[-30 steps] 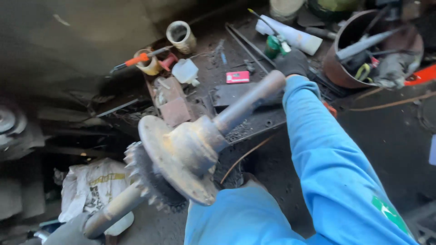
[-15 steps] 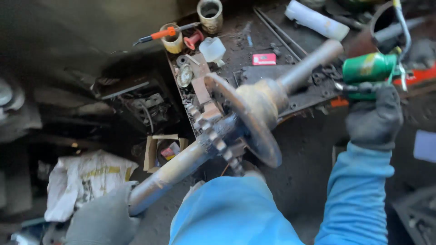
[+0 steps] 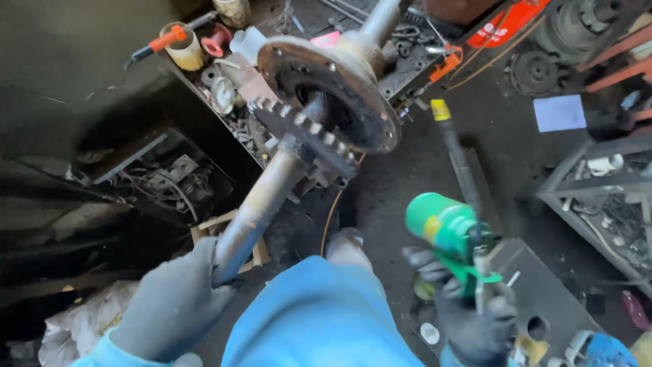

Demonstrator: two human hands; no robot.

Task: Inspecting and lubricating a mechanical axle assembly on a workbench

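Observation:
My left hand (image 3: 173, 302), in a grey glove, grips the lower end of a long rusty axle shaft (image 3: 261, 200). The shaft rises to the upper right and carries a toothed gear (image 3: 305, 132) and a round flange with bolt holes (image 3: 333, 92). My right hand (image 3: 468, 316), in a dark glove, holds a green blow torch canister (image 3: 441, 228) with a long dark nozzle (image 3: 458, 153) that has a yellow tip. The nozzle points up, to the right of the flange and apart from it. My blue-clad knee (image 3: 319, 319) sits between both hands.
A cluttered workbench (image 3: 224, 88) behind holds small parts, cups and an orange-handled tool (image 3: 163, 41). A metal rack (image 3: 598, 197) with parts stands at right. A dark block with a hole (image 3: 536, 306) lies on the oily floor. Crumpled rag (image 3: 75, 333) at lower left.
The view has swung down and left. My right hand has brought the green torch from the upper right down beside my knee. The shaft now stands steeper, its flange facing me.

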